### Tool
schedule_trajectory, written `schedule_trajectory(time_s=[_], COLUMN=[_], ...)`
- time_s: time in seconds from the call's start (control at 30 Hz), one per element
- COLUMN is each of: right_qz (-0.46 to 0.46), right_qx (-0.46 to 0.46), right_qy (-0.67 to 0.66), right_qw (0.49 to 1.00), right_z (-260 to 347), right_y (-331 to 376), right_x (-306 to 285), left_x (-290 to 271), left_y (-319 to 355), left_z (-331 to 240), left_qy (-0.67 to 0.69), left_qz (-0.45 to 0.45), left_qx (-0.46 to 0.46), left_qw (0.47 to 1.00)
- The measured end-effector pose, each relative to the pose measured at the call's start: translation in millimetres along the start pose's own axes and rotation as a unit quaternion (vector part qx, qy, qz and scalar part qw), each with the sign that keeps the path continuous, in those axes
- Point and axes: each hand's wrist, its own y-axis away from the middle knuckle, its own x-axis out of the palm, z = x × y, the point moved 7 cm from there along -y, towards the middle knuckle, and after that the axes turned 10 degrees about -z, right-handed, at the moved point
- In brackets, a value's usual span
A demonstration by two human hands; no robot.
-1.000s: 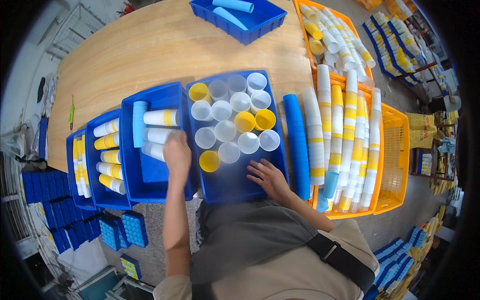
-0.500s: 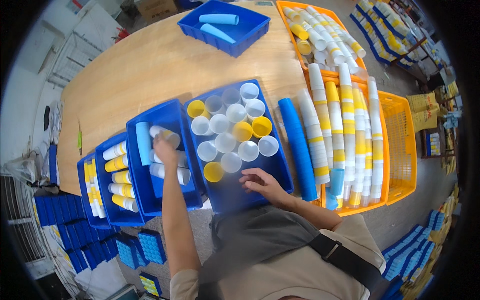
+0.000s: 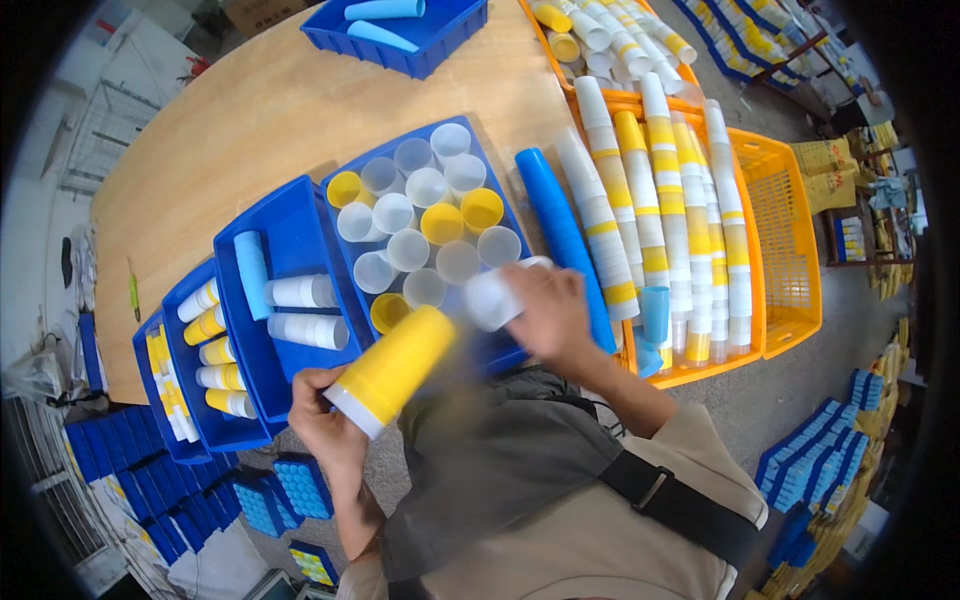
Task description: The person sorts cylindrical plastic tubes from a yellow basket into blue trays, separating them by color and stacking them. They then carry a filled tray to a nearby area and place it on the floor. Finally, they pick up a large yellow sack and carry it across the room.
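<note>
Farthest to the left of the left grip (image 3: 328, 425), a narrow blue tray (image 3: 188, 450) holds yellow and white cup stacks lying down. Nearer that grip, a second blue tray (image 3: 234, 432) carries five such stacks. Just beyond the grip, a third blue tray (image 3: 292, 225) has a light blue stack (image 3: 252, 275) along its left side and two white stacks (image 3: 304, 330) lying to its right.

The left grip is closed around the wide, white end of a yellow cup (image 3: 392, 368), tilted with its narrow end up and rightward; whether others are nested inside, I cannot tell. Well beyond, a far blue tray (image 3: 440, 62) on the tabletop (image 3: 200, 180) contains two light blue rolls.

Between both grips and beyond them, a broad blue tray (image 3: 492, 165) bears sixteen upright cups, four yellow, the others whitish. The right grip (image 3: 548, 315), blurred, pinches a white cup (image 3: 490, 300) over its near right part.

Just right of that grip lies a dark blue stack (image 3: 565, 245); farther right, an orange crate (image 3: 690, 373) is filled with long white and yellow stacks.
</note>
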Motion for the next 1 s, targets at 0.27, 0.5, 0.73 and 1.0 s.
schedule_trajectory(time_s=[0.27, 0.5, 0.73, 1.0], right_qz=[0.049, -0.029, 0.004, 0.046], right_qx=[0.044, -0.222, 0.095, -0.217], right_qy=[-0.047, -0.087, -0.242, -0.116], right_qw=[0.997, 0.971, 0.966, 0.968], right_z=[-40.7, 39.8, -6.6, 35.3], right_y=[30.3, 10.4, -19.1, 4.3], right_x=[28.4, 16.1, 18.1, 100.7], left_x=[97.1, 79.0, 21.3, 57.2], left_y=[20.4, 23.6, -6.0, -25.7], left_z=[45.6, 6.6, 27.3, 121.5], left_qy=[-0.103, -0.089, -0.12, -0.146], left_qz=[0.118, 0.075, 0.06, 0.093], left_qx=[0.096, 0.138, 0.007, 0.065], left_qw=[0.983, 0.984, 0.991, 0.983])
